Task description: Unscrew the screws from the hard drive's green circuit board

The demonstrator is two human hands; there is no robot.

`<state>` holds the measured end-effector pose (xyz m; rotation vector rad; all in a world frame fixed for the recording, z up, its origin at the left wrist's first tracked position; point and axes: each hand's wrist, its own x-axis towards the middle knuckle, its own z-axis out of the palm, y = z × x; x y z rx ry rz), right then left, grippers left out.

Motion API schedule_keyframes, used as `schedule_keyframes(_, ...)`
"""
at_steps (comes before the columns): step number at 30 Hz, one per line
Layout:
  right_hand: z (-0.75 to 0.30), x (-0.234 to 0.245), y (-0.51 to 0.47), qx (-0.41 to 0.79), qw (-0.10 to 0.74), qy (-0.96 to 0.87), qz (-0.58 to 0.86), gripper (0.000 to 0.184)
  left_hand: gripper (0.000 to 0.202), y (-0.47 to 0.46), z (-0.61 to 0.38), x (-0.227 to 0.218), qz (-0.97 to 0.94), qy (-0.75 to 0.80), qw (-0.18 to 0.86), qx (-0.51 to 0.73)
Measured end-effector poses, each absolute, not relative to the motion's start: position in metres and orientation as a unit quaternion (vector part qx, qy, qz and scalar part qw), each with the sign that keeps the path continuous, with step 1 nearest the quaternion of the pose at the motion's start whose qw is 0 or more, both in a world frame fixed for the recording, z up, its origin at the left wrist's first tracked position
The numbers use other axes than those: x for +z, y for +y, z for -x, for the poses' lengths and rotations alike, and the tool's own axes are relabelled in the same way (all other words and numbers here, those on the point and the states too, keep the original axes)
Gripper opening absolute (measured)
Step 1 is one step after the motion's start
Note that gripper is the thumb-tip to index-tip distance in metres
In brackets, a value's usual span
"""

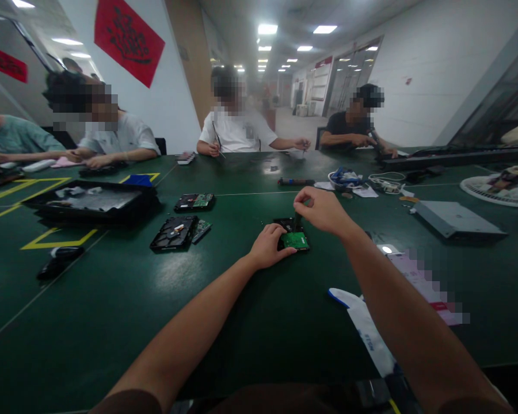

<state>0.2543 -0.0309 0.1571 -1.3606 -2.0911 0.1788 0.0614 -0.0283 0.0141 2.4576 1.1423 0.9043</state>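
Note:
A hard drive (296, 241) with a green circuit board lies flat on the dark green table in front of me. My left hand (270, 246) grips its left side, the thumb along the near edge and the fingers over the far left part. Above the drive, my right hand (322, 208) pinches the top of a dark screwdriver (297, 222), held upright with its lower end at the board. The screwdriver's tip is too small to make out. To the left lie another hard drive (194, 201) and a black drive casing (174, 233) with a loose circuit board (201, 231) beside it.
Black trays (90, 201) stand at the left, near a dark bundled item (60, 263). A grey metal box (460, 219), a white fan grille (479, 187) and a power screwdriver (296, 181) lie farther right. A white-and-blue glove (366, 330) lies under my right forearm. Several people sit across the table.

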Motion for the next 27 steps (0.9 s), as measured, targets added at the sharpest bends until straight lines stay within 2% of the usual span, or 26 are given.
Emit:
schedule_keyframes(5,-0.257,0.151,-0.027,0.156,0.332,-0.775,0.515,0.026,0.057,-0.027,-0.062,0.012,-0.851,0.399,0.140,0.311)
schedule_keyframes(9,-0.257,0.152,-0.029,0.174,0.323,-0.767,0.526,0.032,0.057,-0.026,-0.062,0.011,-0.852,0.398,0.137,0.312)
schedule_keyframes(18,-0.251,0.156,-0.017,0.021,0.278,-0.769,0.575,0.020,0.057,-0.028,-0.062,0.014,-0.851,0.398,0.142,0.313)
schedule_keyframes(23,-0.242,0.158,-0.013,-0.022,0.262,-0.780,0.569,0.019,0.057,-0.026,-0.062,0.013,-0.851,0.396,0.144,0.313)
schedule_keyframes(27,-0.235,0.161,-0.015,-0.013,0.253,-0.786,0.564,0.016,0.058,-0.025,-0.062,0.011,-0.852,0.397,0.144,0.311)
